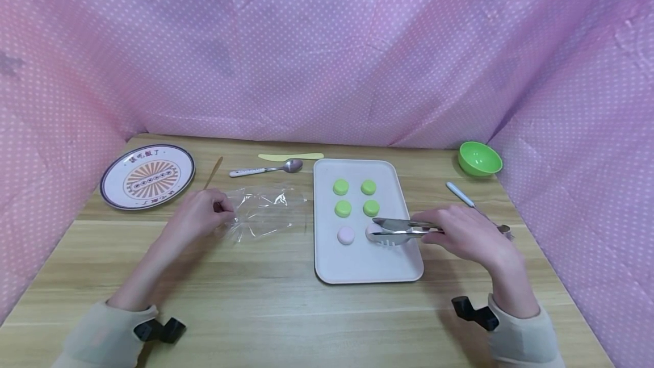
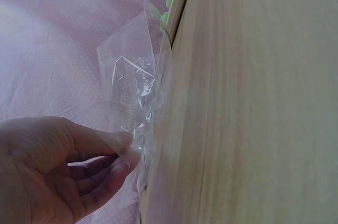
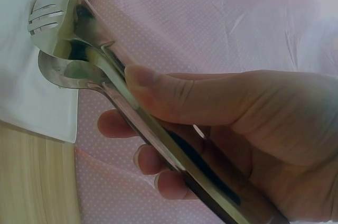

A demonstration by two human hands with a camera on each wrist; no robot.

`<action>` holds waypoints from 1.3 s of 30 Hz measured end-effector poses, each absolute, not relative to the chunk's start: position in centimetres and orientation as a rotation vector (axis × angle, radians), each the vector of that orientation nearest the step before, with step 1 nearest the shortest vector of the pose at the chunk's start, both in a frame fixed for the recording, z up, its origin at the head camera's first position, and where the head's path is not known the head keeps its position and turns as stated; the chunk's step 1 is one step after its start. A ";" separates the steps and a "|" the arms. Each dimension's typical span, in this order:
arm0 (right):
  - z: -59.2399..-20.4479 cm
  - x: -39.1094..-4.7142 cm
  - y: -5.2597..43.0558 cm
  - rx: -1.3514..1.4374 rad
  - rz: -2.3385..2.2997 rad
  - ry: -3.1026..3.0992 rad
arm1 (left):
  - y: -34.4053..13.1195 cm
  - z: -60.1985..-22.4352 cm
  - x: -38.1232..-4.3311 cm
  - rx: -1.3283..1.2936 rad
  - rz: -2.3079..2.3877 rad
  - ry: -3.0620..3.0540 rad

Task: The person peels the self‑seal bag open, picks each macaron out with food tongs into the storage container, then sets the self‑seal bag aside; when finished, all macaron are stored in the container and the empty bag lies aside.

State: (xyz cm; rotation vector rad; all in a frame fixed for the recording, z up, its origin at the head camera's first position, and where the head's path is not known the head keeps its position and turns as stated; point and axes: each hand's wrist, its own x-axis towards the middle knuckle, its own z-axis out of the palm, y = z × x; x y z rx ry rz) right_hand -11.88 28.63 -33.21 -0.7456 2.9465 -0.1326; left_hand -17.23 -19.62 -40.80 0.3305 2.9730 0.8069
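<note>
My left hand (image 1: 201, 213) pinches one end of a clear plastic bag (image 1: 268, 212), which lies stretched toward the tray. In the left wrist view thumb and fingertips meet on the crinkled film of the bag (image 2: 134, 78). My right hand (image 1: 462, 234) grips metal serving tongs (image 1: 416, 230) over the right side of a white tray (image 1: 370, 268). The tongs' ends are at a pale pink round piece, partly hidden by them; whether they pinch it I cannot tell. Another pale pink piece (image 1: 346, 235) and several green round pieces (image 1: 343, 208) sit on the tray.
A patterned plate (image 1: 114, 183) stands at the left, beside a thin brown stick (image 1: 213, 172). Behind the bag lie a spoon (image 1: 292, 166) and a yellow knife (image 1: 291, 157). A green bowl (image 1: 479, 159) is at the back right, near a utensil with a pale blue handle (image 1: 458, 193).
</note>
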 end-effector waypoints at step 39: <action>-32.6 -11.8 30.0 -0.687 -0.253 3.042 | -19.9 -40.8 -17.3 0.318 0.848 2.941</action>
